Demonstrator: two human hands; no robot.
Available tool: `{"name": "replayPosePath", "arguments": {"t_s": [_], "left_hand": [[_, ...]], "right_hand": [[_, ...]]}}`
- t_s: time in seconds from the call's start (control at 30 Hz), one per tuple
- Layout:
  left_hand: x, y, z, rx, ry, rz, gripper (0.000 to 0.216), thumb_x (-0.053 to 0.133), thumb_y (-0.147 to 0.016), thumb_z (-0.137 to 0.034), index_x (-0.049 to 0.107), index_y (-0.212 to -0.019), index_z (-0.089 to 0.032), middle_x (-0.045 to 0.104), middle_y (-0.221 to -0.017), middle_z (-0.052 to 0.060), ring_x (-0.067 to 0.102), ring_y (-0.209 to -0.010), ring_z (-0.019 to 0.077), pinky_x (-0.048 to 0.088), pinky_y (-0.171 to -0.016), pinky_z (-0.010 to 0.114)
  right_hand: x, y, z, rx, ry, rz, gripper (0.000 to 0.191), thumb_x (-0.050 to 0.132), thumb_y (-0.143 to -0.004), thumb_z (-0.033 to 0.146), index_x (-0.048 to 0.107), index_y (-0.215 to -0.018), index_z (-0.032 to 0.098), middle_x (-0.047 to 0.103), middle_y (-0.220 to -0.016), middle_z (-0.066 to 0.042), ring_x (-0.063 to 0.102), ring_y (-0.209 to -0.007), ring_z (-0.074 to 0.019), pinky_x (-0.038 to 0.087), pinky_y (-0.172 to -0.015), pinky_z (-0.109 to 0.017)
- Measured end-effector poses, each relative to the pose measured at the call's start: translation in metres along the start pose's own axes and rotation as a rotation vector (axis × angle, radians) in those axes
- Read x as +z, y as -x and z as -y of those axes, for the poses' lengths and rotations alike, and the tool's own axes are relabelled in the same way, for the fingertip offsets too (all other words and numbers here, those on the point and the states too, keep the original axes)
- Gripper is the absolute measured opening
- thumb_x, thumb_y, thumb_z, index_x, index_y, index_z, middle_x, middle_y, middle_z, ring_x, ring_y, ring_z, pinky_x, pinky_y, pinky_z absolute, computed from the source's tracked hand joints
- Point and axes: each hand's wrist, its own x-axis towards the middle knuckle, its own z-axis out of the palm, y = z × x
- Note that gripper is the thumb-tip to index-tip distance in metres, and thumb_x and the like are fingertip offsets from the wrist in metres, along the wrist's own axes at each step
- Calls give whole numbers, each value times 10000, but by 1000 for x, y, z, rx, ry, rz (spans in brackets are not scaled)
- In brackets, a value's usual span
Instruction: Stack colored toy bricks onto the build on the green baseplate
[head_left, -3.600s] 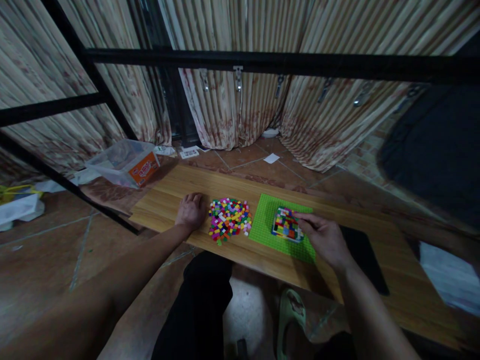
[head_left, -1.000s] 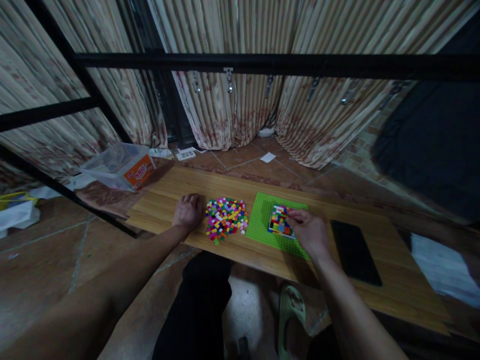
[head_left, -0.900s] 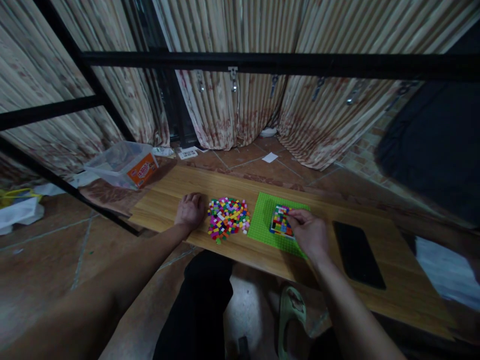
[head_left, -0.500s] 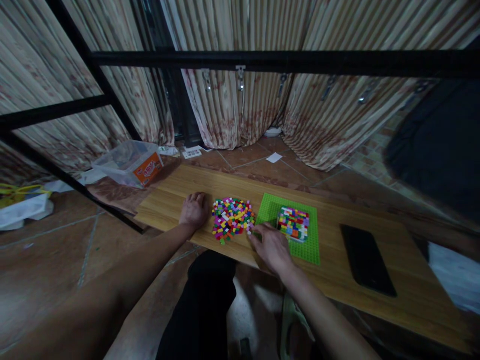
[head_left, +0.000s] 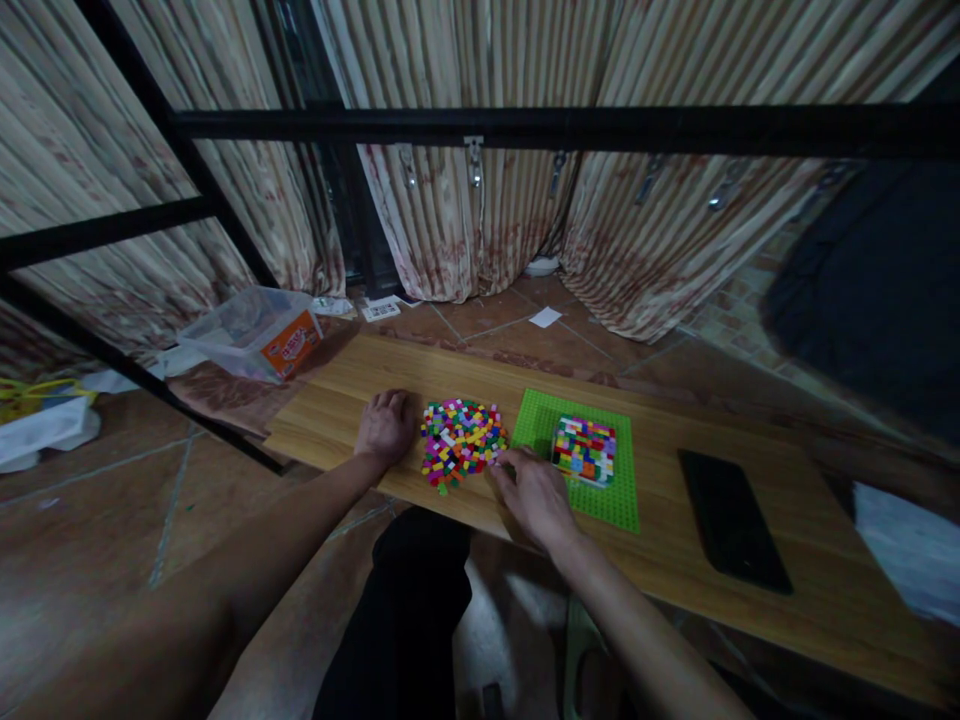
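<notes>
A heap of small multicoloured building bricks [head_left: 463, 440] lies on the wooden table. To its left my left hand [head_left: 385, 428] rests on the wood with its fingers curled in and nothing visible in them. At the heap's right edge, my right hand [head_left: 534, 492] has thumb and forefinger pinched together on a small pale brick [head_left: 495, 462], partly hidden by the fingertips. Just beyond that hand is a green baseplate [head_left: 621, 508]. On the plate stands a block of tightly packed coloured bricks [head_left: 585, 448] with white along its lower edge.
A black phone-like slab [head_left: 733, 520] lies on the table [head_left: 817, 540] at the right. A clear plastic box [head_left: 251, 335] with an orange label stands past the table's left end. A black metal bar [head_left: 480, 127] crosses in front of striped curtains.
The view has shifted slightly. My right hand stays at the heap's right edge, its fingertips a little closer in to the bricks. My left hand has stayed where it was.
</notes>
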Motion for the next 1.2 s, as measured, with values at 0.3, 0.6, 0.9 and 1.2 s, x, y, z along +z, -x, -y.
{"name": "replayPosePath", "arguments": {"t_s": [0.3, 0.6, 0.9, 1.2], "left_hand": [[0, 0, 1, -4, 0, -3, 336, 419, -903, -282, 632, -1120, -139, 642, -1179, 137, 557, -1092, 289, 437, -998, 442], [2, -1, 4, 9, 0, -6, 340, 406, -903, -294, 633, -1113, -153, 642, -1181, 134, 560, -1088, 284, 436, -990, 445], [2, -2, 5, 8, -4, -4, 345, 416, -891, -290, 628, -1124, -149, 643, -1171, 145, 564, -1086, 291, 437, -987, 454], [1, -2, 3, 6, -4, 6, 340, 412, -898, -287, 625, -1121, -143, 640, -1175, 143, 554, -1097, 285, 428, -1003, 432]], "right_hand": [[-32, 1, -33, 4, -408, -203, 174, 574, -830, 318, 718, -831, 220, 724, -792, -21, 655, -719, -163, 482, -701, -275], [-81, 4, -92, 193, -415, -361, 259, 611, -768, 385, 759, -871, 199, 762, -897, -69, 698, -776, -211, 517, -725, -313], [-79, 3, -92, 249, -112, -262, 224, 558, -797, 245, 764, -873, 203, 767, -881, -58, 706, -812, -213, 503, -750, -304], [-71, 0, -83, 229, 66, -266, 169, 574, -814, 248, 741, -837, 244, 761, -842, -25, 688, -746, -190, 466, -678, -282]]}}
